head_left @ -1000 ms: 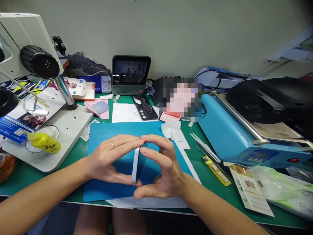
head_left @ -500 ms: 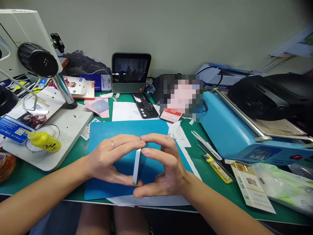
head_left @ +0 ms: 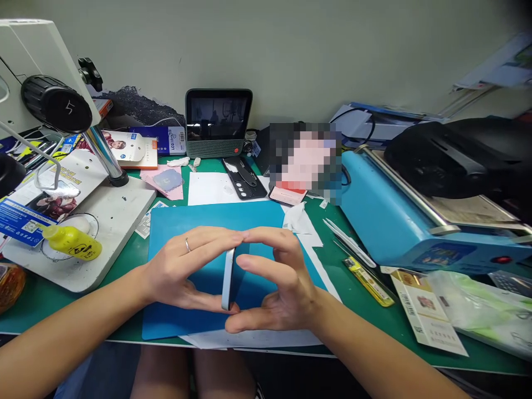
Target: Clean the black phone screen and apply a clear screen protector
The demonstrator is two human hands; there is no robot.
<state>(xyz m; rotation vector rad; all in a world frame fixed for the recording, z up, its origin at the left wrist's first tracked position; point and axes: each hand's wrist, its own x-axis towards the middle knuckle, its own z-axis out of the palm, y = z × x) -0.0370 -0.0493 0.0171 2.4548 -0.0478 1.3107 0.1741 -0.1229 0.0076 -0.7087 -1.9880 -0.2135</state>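
A smartphone [head_left: 228, 280] stands on edge above the blue mat [head_left: 178, 219], its pale side rim turned toward me. My left hand [head_left: 187, 271], with a ring on one finger, holds it between the fingertips at the top and the thumb at the bottom. My right hand [head_left: 282, 282] is curved on the other side, its fingertips close to the phone's top and its thumb near the bottom corner. Whether these fingers press on the phone I cannot tell. The dark face is seen at a steep slant.
A microscope stand [head_left: 112, 238] with a yellow bottle [head_left: 75, 242] on its base is at left. Behind the mat are a small display [head_left: 218, 122], a black phone case [head_left: 245, 178] and another phone [head_left: 287, 194]. Tweezers [head_left: 349, 243] and a blue machine [head_left: 382, 216] occupy the right.
The phone has shifted slightly left and tipped a little, showing more of its dark face. The right index finger has lifted off its upper edge. The camera view has turned slightly.
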